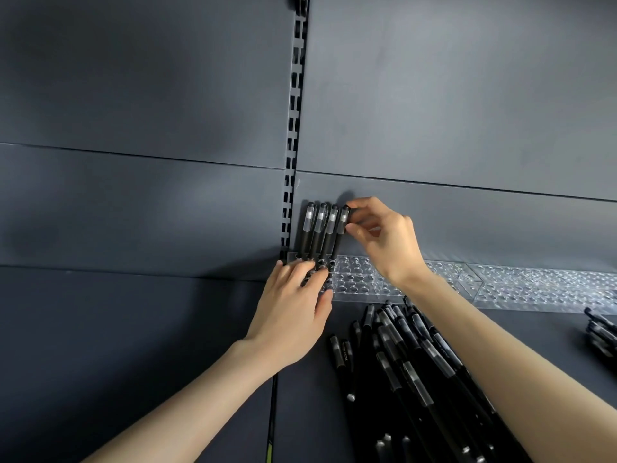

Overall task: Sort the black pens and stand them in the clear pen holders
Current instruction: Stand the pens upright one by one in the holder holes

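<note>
Left hand (293, 315) flat; right hand (384, 242) higher, fingers (360, 204) in a pinch.

a dark grey shelf (133, 329) carries a row of clear pen holders (367, 282) along its back. just before them lies a loose heap of black pens (417, 372), a smaller bunch (601, 332) apart at the right edge.

Four black pens (320, 228) stand side by side, translucent caps up, in the back row of the leftmost holder (354, 279). The right hand (384, 238) pinches the rightmost pen (341, 225). More clear holders (534, 285) line the wall. A loose pile (410, 362) lies in front.
</note>
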{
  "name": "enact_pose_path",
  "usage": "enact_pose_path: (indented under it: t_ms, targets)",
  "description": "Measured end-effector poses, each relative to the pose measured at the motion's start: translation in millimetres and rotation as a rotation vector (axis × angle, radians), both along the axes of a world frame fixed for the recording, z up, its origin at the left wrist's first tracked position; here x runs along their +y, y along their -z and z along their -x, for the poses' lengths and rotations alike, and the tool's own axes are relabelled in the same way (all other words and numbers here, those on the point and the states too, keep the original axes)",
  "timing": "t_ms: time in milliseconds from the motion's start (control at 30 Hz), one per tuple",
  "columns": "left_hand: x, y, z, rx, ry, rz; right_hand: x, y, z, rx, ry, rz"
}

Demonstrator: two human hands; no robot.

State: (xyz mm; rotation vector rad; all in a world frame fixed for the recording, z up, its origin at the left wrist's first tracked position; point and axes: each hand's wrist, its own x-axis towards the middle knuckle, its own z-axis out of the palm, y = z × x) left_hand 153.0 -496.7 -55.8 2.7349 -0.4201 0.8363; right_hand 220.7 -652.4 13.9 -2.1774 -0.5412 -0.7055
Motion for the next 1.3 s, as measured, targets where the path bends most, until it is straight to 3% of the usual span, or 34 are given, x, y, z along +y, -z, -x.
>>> enact_pose_path:
  t_ms: [467,833,1000,1300]
  targets:
    - [-40,-18,51,0.21,-0.036,0.075,-55,11,68,0.143,-0.055,0.05]
    - [-104,-8,129,0.351,-0.305,0.322,-122,46,126,0.238,-0.218,0.466]
    - [-112,-9,135,0.323,-0.321,0.435,-125,48,135,0.334,-0.251,0.488]
    - [-105,-10,133,0.435,-0.27,0.534,-127,49,136,0.355,-0.239,0.47]
